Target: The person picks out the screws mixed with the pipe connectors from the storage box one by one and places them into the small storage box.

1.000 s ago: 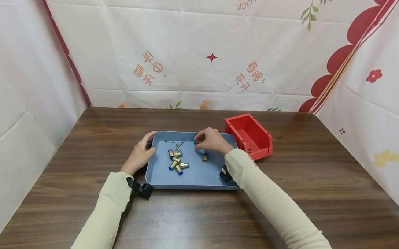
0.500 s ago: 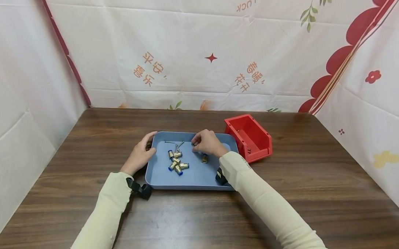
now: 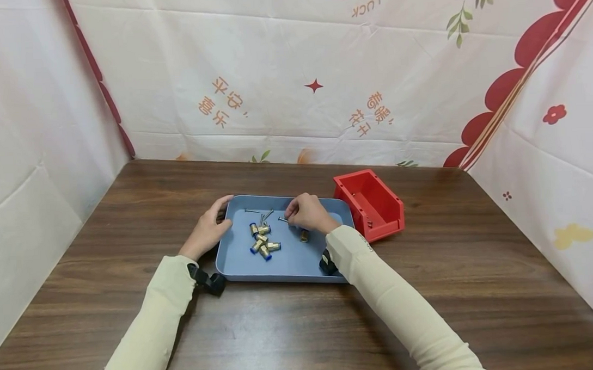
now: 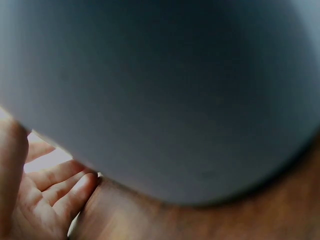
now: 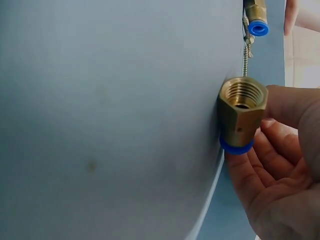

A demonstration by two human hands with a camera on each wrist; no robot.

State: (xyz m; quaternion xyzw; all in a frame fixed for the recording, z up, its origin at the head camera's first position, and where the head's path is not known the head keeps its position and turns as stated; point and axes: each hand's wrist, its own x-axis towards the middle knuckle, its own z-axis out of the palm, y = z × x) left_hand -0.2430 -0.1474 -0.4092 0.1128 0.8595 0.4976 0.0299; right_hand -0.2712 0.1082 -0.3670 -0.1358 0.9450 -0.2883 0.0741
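My right hand (image 3: pixel 308 213) is over the blue-grey tray (image 3: pixel 289 267), its thumb and fingers pinching a screw (image 3: pixel 282 219) whose head end sticks out to the left. Just below that hand lies a brass push-fit fitting (image 3: pixel 304 236) with a blue collar; in the right wrist view this fitting (image 5: pixel 241 116) hides some fingertips and the screw. My left hand (image 3: pixel 208 229) rests at the tray's left edge, thumb and fingers spread along it. Several more brass fittings (image 3: pixel 262 238) lie in the tray's left half, with loose screws (image 3: pixel 266 215) above them.
A red plastic bin (image 3: pixel 371 204) stands against the tray's right side, with small screws inside. Both sit on a dark wood table (image 3: pixel 282 327). A printed cloth (image 3: pixel 273 71) hangs behind and at the sides.
My right hand has shifted slightly left over the tray, and the screw now shows beyond its fingertips. The left hand and tray stay put.
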